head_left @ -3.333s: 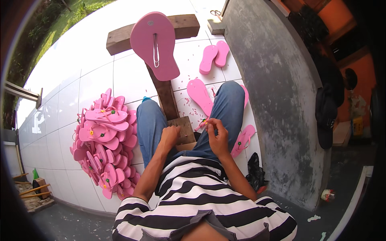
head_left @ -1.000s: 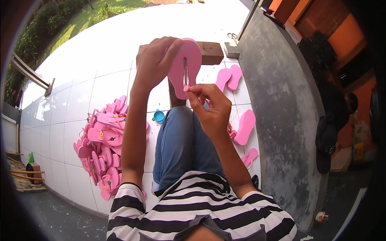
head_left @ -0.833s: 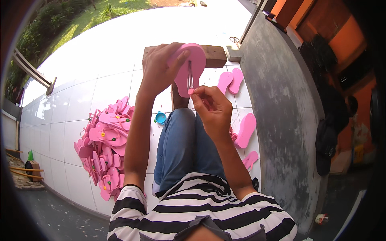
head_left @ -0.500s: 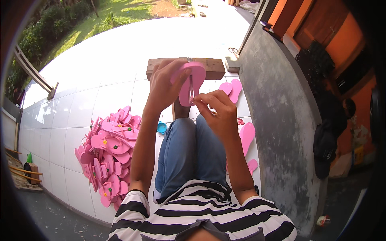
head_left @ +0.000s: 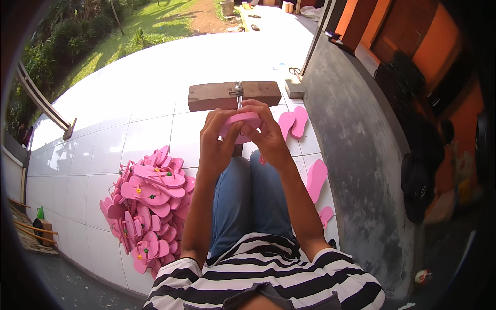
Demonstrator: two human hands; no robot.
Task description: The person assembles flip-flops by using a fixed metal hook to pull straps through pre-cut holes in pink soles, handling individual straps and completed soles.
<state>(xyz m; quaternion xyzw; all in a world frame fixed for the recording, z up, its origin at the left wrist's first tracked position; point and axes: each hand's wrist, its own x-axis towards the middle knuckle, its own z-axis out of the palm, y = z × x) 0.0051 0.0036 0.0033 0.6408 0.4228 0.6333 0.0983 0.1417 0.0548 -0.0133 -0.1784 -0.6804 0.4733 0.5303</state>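
Note:
Above my knees, a pink flip-flop sole (head_left: 242,120) is held between both hands, tilted so that I see it foreshortened. My left hand (head_left: 217,135) is closed on its left side, with the thumb on the near face. On its right side my right hand (head_left: 266,133) grips in the same way, the two thumbs close together. Just beyond the sole, a shiny metal rod (head_left: 238,92) stands at the middle of a brown wooden beam (head_left: 212,96). The rod's lower part is hidden by the sole and my fingers.
A large heap of pink flip-flops (head_left: 150,194) with flowered straps lies on the white tiles to my left. Several loose pink soles (head_left: 316,181) lie to my right, beside a low grey wall (head_left: 356,165). Scissors (head_left: 294,71) rest near a small block (head_left: 294,89).
My right hand has moved from the metal needle-like tool at the sole's face to the sole's right edge. The sole has come nearer and tipped over, and the needle-like tool no longer shows.

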